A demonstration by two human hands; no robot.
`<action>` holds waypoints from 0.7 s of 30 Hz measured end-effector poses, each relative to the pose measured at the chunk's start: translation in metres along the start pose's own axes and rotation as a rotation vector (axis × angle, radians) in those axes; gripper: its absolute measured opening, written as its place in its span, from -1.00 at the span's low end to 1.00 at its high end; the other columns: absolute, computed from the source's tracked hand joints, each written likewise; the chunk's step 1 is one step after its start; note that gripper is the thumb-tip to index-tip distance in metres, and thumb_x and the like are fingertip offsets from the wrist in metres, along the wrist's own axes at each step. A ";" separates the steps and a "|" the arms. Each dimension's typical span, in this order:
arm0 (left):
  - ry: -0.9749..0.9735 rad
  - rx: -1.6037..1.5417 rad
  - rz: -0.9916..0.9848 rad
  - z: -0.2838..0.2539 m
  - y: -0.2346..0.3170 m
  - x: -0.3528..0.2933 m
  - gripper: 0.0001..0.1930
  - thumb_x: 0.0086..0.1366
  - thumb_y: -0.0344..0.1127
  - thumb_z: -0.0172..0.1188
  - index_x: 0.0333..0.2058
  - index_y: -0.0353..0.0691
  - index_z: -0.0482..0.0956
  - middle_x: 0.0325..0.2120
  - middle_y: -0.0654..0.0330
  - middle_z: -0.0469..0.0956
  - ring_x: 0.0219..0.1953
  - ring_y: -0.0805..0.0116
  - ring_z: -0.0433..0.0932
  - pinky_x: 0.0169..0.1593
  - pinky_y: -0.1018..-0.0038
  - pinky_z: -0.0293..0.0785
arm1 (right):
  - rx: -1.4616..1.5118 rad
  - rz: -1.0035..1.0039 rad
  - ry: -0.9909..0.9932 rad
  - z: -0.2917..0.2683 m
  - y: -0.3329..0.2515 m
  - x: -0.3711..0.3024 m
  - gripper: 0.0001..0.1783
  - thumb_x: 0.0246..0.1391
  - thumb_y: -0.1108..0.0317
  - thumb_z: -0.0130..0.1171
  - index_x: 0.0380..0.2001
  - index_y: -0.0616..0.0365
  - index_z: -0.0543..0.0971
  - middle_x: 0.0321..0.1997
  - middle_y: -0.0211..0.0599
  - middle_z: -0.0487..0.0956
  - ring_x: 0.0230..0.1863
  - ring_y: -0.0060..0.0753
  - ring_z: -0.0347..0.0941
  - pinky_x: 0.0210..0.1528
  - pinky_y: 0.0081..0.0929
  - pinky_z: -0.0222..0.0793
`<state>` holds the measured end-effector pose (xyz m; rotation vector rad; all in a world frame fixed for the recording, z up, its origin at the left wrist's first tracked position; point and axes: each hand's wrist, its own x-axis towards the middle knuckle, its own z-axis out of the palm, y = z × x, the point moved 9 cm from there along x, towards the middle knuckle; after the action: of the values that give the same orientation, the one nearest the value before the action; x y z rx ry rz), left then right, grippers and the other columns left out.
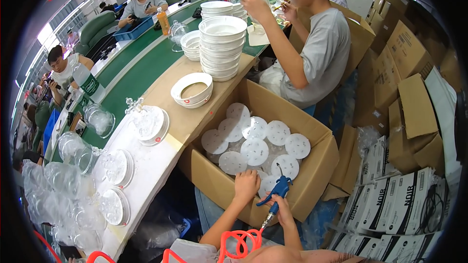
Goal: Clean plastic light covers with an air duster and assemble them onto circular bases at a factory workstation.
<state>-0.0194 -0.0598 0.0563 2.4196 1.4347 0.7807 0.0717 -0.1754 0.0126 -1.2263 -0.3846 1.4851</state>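
Note:
My right hand [279,208] is wrapped round the handle of a blue air blow gun [280,189], its thin nozzle pointing away from me over the open cardboard box [312,192]. A red coiled hose [239,243] runs from the gun's metal fitting toward my lap. My left hand [247,185] reaches over the box's near side with bent fingers, close to a white round disc [267,185]; what its fingertips hold, if anything, is hidden. Several more white discs [254,152] with small holes lie spread inside the box.
To the left, a bench holds stacked white round frames [222,44], white bases with clear ornaments [148,124] and clear domes [73,151]. A person in grey [317,53] sits beyond the box. Cartons [390,204] pile up at right. Other people sit across the green conveyor [131,61].

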 end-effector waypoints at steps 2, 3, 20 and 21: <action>0.020 -0.010 0.006 -0.001 -0.002 -0.001 -0.87 0.04 -0.31 0.07 -0.61 -0.20 0.43 -0.63 0.13 0.44 -0.51 0.16 0.47 -0.35 0.31 0.31 | 0.006 -0.001 0.000 0.001 0.000 0.000 -0.55 0.08 0.23 -0.09 -0.11 0.45 0.31 -0.28 0.00 0.51 -0.19 -0.20 0.48 0.00 -0.40 0.30; 0.019 -0.011 0.004 -0.001 -0.001 -0.001 -0.87 0.04 -0.31 0.07 -0.61 -0.20 0.43 -0.63 0.13 0.44 -0.51 0.16 0.47 -0.35 0.31 0.31 | 0.011 -0.005 0.004 0.001 0.000 0.000 -0.55 0.08 0.24 -0.09 -0.11 0.45 0.31 -0.28 0.00 0.51 -0.19 -0.20 0.48 0.00 -0.40 0.30; -0.029 0.017 -0.017 0.003 -0.002 -0.001 -0.86 0.06 -0.29 0.06 -0.59 -0.20 0.43 -0.60 0.13 0.46 -0.49 0.16 0.48 -0.33 0.29 0.32 | 0.037 -0.006 -0.005 0.001 0.000 -0.001 -0.53 0.07 0.23 -0.05 -0.09 0.45 0.29 -0.28 0.00 0.51 -0.16 -0.17 0.46 0.04 -0.36 0.27; -0.029 0.016 -0.016 0.003 -0.002 -0.001 -0.86 0.06 -0.29 0.06 -0.59 -0.20 0.43 -0.60 0.13 0.46 -0.49 0.16 0.48 -0.33 0.29 0.32 | 0.041 -0.008 -0.007 0.001 0.000 -0.001 -0.53 0.07 0.23 -0.05 -0.09 0.45 0.29 -0.28 0.00 0.51 -0.16 -0.17 0.46 0.04 -0.36 0.27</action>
<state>-0.0195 -0.0595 0.0520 2.4175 1.4529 0.7300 0.0709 -0.1765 0.0133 -1.1856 -0.3615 1.4842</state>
